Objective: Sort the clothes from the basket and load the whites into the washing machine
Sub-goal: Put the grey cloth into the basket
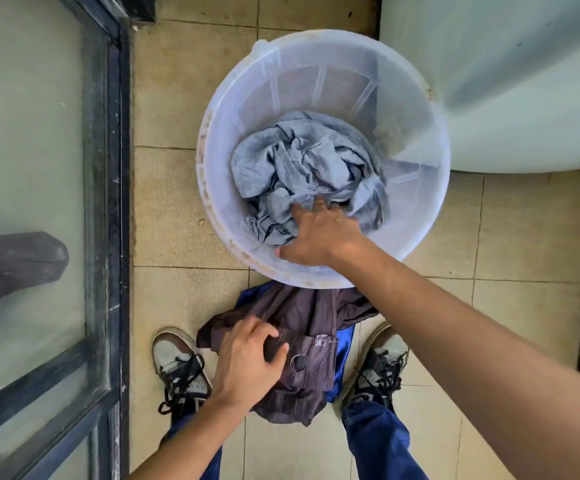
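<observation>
1. Right hand [319, 233] reaches into the round translucent white plastic basket [416, 216], fingers buried in the crumpled grey knit garment [302, 161]; grip looks closed on a fold of it, though the fingertips are hidden.
2. Left hand [247, 358] rests on the dark brown woven garment [312, 341], fingers curled and bunching the cloth; this lies on the tiled floor [177, 202] between the sneakers [181, 365], over a shiny blue fabric piece [345, 344].
3. Step in hand, as judged: lifting the grey piece out for sorting. Gather plenty of cloth, pull straight up so it clears the rim, and keep the basket from tipping.
4. Grey is not white, so it likely joins the floor pile.
5. No whites visible in the basket.
6. The pale rounded body [523, 98] at top right may be the washing machine; can't confirm.
7. Textures: grey is soft and limp, brown has stitched seams and a round button, basket is ribbed.
</observation>
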### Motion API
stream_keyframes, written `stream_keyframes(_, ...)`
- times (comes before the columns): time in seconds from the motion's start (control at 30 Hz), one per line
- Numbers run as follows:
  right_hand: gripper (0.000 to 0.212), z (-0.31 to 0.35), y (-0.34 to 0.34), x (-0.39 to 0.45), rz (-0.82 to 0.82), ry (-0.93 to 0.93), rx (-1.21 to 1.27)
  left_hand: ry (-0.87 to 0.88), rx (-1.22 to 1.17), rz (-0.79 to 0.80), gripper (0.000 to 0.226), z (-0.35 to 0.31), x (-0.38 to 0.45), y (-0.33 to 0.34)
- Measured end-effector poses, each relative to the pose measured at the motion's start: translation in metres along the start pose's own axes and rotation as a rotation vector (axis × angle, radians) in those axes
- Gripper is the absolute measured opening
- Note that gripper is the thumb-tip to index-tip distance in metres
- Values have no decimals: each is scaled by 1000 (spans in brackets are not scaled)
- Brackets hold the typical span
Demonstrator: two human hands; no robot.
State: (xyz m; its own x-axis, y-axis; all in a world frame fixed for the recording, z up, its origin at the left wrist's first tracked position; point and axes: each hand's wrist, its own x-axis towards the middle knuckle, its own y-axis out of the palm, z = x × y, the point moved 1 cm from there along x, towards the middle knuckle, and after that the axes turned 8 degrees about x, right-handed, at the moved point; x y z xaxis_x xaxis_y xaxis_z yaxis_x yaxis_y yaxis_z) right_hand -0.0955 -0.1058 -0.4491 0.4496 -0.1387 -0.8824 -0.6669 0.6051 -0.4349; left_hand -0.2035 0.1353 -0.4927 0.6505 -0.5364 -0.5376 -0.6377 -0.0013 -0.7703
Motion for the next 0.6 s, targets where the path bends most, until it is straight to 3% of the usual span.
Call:
stream_keyframes(0.07,97,-8,6,14,85,-18,31,-265,56,345,77,-1,-1,23)
stream_keyframes(0.13,94,-14,6,23,148,-30,66,-483,-82,572,121,-3,-4,42)
stream_keyframes(0.2,82,-15,0,23,98,-63,134,-640,-210,633,143,-7,-8,60)
stream_keyframes(0.23,72,-14,-4,19,28,-87,193,-679,-204,615,144,-8,-10,66)
stream_keyframes(0.4,53,-22,0,-46,-396,-242,510,-613,-43,404,96,2,-15,80)
stream_keyframes(0.53,38,-46,23,-113,-673,-360,642,-402,85,374,42,2,-14,61)
stream_keyframes(0.6,34,-62,43,-143,-756,-352,673,-316,36,321,23,-1,-22,46)
